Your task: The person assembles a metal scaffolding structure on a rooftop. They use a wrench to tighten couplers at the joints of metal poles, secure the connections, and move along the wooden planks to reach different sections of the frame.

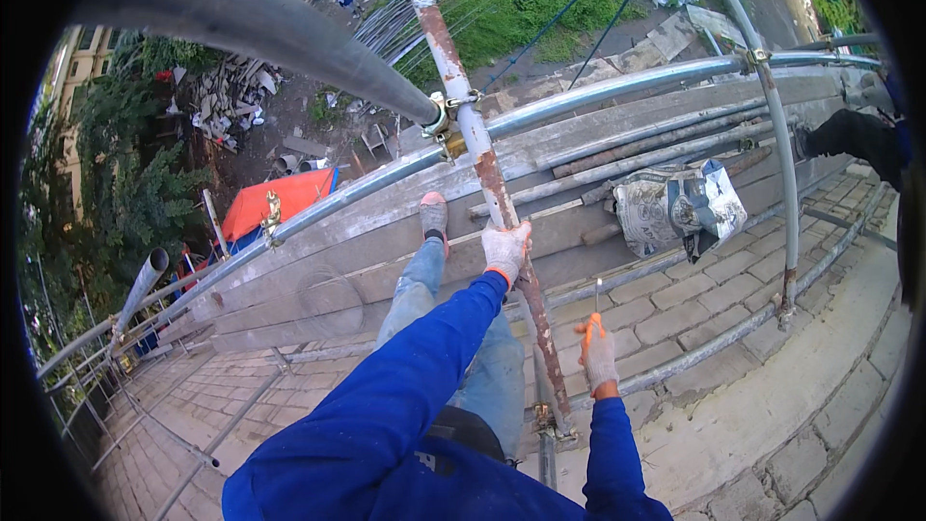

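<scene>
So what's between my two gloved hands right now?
The head view shows the rusty upright pole, gripped by your left hand; your right hand holds an orange-handled tool.

This is an outdoor construction site, seen from high up on a scaffold. Grey steel scaffold tubes (617,87) are joined by metal clamp couplers (446,121), with a rusty upright pole (482,154) among them and worn wooden planks (579,150) forming a walkway. Far below lie a heap of rubble (227,101), loose bundled pipes (391,29), an orange tarpaulin (275,203) and patchy grass (521,5).
</scene>
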The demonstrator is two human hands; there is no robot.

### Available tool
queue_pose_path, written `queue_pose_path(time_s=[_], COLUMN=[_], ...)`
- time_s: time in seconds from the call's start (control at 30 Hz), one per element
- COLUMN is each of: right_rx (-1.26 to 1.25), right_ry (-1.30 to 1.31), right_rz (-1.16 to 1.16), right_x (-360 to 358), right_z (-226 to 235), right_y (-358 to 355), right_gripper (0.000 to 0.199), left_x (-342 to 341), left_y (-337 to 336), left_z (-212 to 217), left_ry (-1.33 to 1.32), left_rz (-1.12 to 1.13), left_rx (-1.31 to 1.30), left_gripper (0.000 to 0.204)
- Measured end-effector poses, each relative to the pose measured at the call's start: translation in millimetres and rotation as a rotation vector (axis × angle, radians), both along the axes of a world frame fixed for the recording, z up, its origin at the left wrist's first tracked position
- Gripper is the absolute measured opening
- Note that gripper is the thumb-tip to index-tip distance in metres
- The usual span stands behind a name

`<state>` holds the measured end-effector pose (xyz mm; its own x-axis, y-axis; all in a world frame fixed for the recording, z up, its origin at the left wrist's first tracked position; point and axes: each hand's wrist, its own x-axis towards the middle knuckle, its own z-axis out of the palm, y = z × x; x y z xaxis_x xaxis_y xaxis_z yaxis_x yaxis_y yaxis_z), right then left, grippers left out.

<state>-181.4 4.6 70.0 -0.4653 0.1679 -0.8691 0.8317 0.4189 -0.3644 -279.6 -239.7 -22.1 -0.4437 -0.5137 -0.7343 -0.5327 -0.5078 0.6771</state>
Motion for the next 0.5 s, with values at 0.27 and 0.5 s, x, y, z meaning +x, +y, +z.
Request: queue_pose_path(time_s=[0.27, 0.5], right_rx=[-0.224, -0.040], right_ry=[0.143, -0.063], right_rz=[0.127, 0.160], right_x=[-96, -75], right_z=[-9, 9], right_y=[-85, -88], right_gripper=[0.041, 0.046], left_x=[4, 11], left_y=[-13, -16], left_z=[-10, -9], left_ry=[0.056, 0.164], left_rz=[-0.113, -0.037], left_rx=[0.165, 0.395], left_gripper=[0.025, 0.024])
